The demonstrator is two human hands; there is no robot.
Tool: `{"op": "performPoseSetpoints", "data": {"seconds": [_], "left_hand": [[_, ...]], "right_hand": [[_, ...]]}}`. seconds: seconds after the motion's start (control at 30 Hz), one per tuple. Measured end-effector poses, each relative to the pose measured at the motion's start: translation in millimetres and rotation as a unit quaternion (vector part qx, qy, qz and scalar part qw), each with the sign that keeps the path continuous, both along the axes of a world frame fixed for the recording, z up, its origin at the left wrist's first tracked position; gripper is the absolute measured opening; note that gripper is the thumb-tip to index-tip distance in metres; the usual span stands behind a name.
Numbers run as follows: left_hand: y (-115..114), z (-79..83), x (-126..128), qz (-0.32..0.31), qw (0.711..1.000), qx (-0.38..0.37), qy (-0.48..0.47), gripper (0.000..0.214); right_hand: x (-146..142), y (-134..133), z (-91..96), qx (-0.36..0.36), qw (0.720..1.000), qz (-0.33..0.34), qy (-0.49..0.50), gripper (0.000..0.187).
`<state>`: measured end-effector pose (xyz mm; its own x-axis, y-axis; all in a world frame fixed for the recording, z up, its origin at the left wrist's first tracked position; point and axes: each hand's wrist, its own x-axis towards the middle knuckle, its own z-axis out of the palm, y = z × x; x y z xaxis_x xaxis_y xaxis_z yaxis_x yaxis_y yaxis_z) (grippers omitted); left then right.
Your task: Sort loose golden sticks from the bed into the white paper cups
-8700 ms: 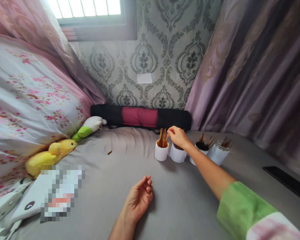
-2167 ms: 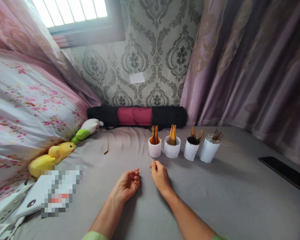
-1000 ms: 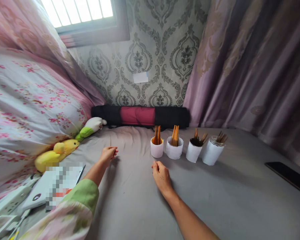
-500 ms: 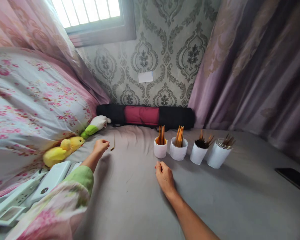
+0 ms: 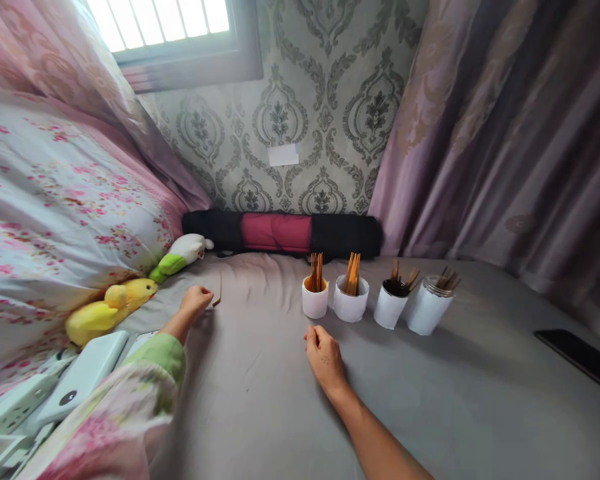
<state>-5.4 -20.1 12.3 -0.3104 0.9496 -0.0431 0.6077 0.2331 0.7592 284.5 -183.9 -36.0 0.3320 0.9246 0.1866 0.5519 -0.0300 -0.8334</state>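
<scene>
My left hand [image 5: 196, 300] reaches out to the left over the grey bed sheet [image 5: 430, 387]. Its fingers are curled and pinch the near end of a thin brown stick [image 5: 219, 290] that lies on the sheet. My right hand [image 5: 324, 357] rests on the sheet as a loose fist with nothing in it, just in front of a row of white cups. The left cup [image 5: 315, 303] and the second cup [image 5: 351, 305] hold orange-brown sticks. The third cup [image 5: 389, 308] and a tilted jar [image 5: 426, 310] hold darker sticks.
A black and red roll [image 5: 280, 233] lies along the patterned wall. Two plush toys, yellow [image 5: 105, 310] and white-green [image 5: 180, 253], sit by a floral pillow [image 5: 55, 213] on the left. White devices [image 5: 75, 387] lie at the near left, and a dark flat object [image 5: 580, 357] lies at the right.
My left hand moved from the middle of the sheet out to the left and closed on the loose stick. My right hand drew back from the cups and has stayed resting in front of them.
</scene>
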Motion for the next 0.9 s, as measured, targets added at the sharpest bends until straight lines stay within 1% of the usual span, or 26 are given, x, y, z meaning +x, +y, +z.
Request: {"op": "performPoseSetpoints", "data": {"seconds": [0.13,0.3,0.5,0.9], "left_hand": [[4,0.3,2,-0.014,0.994,-0.021,0.107,0.006],[9,-3.3,1,-0.032,0.982,-0.037,0.184,0.004],[11,-9.7,-1,-0.047,0.973,-0.050,0.222,0.008],[16,-14.5,-3,-0.066,0.965,-0.058,0.249,0.010]], "right_hand": [[0,-1,-0.7,0.004,1.000,0.002,-0.001,0.035],[0,0,-1.7,0.001,1.000,0.003,-0.011,0.034],[-1,0,-0.6,-0.004,1.000,0.004,-0.012,0.034],[-1,0,-1.8,-0.001,1.000,0.000,-0.021,0.033]]}}
